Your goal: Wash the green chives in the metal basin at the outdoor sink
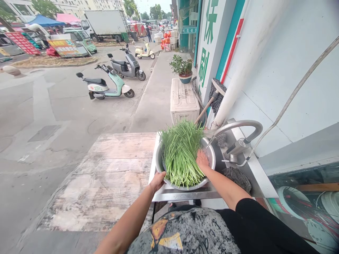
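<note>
A round metal basin (159,163) sits in a steel sink (185,193) and holds a thick bundle of long green chives (181,151), their tips pointing away from me. My left hand (157,181) grips the basin's near left rim. Inside the basin on its right side, my right hand (202,159) rests with fingers against the chives. A curved metal tap (239,127) arches over the basin's right edge.
A worn wooden tabletop (106,176) lies left of the sink. A dark scouring pad (237,176) sits on the sink's right ledge. A broom (212,99) and white pipe (233,84) lean on the wall. A white unit (183,98), a potted plant (182,68) and scooters (106,84) stand beyond.
</note>
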`<state>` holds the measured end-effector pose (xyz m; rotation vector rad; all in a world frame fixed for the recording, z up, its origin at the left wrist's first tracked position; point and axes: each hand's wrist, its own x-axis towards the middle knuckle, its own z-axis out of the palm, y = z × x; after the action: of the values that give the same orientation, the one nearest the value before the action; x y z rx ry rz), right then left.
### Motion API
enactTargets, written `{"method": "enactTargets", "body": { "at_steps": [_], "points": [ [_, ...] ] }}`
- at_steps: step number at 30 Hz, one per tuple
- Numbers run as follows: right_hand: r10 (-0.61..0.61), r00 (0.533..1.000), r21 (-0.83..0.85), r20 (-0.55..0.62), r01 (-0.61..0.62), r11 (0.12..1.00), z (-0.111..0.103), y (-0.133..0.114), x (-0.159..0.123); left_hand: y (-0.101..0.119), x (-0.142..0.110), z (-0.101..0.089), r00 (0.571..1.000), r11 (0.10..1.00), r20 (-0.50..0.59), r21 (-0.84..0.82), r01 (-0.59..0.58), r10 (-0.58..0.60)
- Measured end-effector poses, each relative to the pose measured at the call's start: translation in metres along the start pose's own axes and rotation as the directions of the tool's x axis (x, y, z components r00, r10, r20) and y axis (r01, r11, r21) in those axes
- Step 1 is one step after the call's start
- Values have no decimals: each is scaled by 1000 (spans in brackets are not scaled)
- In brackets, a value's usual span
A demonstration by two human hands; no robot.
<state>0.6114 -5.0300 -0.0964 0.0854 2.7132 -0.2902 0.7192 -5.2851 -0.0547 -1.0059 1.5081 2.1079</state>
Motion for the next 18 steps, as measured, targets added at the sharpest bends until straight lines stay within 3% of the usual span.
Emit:
{"method": "enactTargets", "body": {
  "at_steps": [18],
  "points": [
    [-13, 1000, 12, -26, 13, 1000, 0, 0, -2, 3, -7, 4, 1000, 1000, -2, -2, 2, -2]
  ]
}}
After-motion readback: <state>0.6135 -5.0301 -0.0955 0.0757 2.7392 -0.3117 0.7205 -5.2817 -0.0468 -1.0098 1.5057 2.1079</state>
